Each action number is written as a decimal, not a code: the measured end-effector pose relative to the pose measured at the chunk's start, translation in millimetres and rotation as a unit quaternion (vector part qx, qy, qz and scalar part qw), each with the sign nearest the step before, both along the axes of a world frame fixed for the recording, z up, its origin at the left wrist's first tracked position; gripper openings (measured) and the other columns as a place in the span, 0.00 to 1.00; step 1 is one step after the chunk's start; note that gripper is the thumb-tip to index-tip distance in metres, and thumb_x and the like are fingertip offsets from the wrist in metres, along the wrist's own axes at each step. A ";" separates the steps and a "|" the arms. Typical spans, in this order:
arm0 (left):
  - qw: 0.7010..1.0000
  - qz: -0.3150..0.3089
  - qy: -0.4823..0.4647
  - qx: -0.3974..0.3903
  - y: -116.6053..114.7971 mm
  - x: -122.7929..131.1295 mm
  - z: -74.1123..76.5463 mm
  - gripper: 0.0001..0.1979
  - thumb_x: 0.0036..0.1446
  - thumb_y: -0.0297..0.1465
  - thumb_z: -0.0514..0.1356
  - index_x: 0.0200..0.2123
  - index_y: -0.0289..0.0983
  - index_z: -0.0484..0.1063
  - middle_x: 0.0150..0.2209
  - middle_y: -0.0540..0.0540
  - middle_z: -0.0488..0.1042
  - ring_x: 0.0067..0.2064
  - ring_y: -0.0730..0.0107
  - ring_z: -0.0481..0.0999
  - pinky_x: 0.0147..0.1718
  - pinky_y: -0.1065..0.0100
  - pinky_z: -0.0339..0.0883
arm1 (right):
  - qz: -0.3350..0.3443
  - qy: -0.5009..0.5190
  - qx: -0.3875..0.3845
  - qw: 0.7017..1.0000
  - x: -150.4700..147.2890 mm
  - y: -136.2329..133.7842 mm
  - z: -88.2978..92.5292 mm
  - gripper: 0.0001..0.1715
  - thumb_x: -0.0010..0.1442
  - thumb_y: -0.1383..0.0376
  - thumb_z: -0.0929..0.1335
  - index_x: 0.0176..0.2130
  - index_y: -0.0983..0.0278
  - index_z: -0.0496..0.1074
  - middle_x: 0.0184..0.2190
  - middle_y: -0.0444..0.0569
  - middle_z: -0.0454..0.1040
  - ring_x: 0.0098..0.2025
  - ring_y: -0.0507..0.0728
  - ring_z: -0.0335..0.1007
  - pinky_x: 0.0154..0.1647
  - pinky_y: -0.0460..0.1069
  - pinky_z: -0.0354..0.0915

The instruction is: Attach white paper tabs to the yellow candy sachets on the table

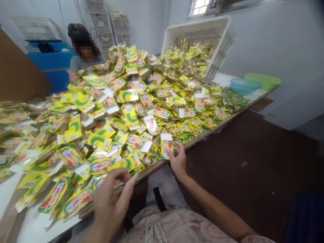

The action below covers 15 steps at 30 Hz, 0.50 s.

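A huge heap of yellow-green printed packets (pixel 131 98) covers the long white table (pixel 32 226). At the table's near edge my right hand (pixel 178 158) pinches one upright packet (pixel 166 145), its white flap on top. My left hand (pixel 111 199) hovers lower left, over the packets at the front edge, with fingers curled and partly apart; it is blurred and I see nothing held in it.
A white plastic crate (pixel 199 32) lies tipped on the far end of the heap. A blue basin (pixel 244 86) and a green basin (pixel 263 81) stand at the far right corner. Another person (pixel 83 50) sits behind the heap. Dark floor lies right of the table.
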State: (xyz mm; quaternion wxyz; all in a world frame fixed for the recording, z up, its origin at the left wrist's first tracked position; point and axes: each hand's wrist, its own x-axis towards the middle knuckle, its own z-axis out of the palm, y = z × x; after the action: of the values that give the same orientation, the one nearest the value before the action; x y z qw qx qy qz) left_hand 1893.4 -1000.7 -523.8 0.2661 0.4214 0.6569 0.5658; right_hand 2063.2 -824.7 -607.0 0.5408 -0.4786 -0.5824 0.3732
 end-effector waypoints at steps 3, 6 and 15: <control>0.999 0.008 0.027 -0.036 31.6 19.2 -20.3 0.16 0.47 0.41 0.66 0.38 0.39 0.73 0.29 0.48 0.75 0.32 0.64 0.74 0.34 0.67 0.67 | 0.037 0.055 -0.068 0.995 10.5 -22.7 5.8 0.25 0.53 0.58 0.70 0.47 0.62 0.60 0.36 0.50 0.74 0.37 0.57 0.72 0.38 0.52 0.69; 0.993 -0.062 -0.072 -0.064 57.8 39.2 -38.6 0.21 0.49 0.43 0.63 0.44 0.38 0.69 0.37 0.44 0.78 0.39 0.61 0.77 0.40 0.65 0.69 | 0.162 0.054 -0.102 0.980 15.8 -47.7 15.1 0.22 0.55 0.58 0.69 0.46 0.61 0.61 0.38 0.49 0.75 0.37 0.56 0.73 0.38 0.51 0.69; 0.957 -0.059 -0.281 -0.051 94.6 46.8 -35.5 0.23 0.42 0.45 0.67 0.37 0.36 0.68 0.37 0.44 0.78 0.39 0.63 0.76 0.41 0.65 0.69 | 0.027 -0.216 0.071 0.973 27.2 48.0 32.8 0.19 0.56 0.50 0.66 0.35 0.64 0.69 0.31 0.51 0.71 0.34 0.58 0.66 0.39 0.53 0.64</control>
State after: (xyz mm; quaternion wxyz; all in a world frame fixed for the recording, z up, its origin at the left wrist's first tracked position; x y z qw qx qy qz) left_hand 1940.2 -906.1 -559.2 0.4941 0.2697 0.5576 0.6101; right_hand 2090.5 -776.7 -574.2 0.4244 -0.4924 -0.7232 0.2330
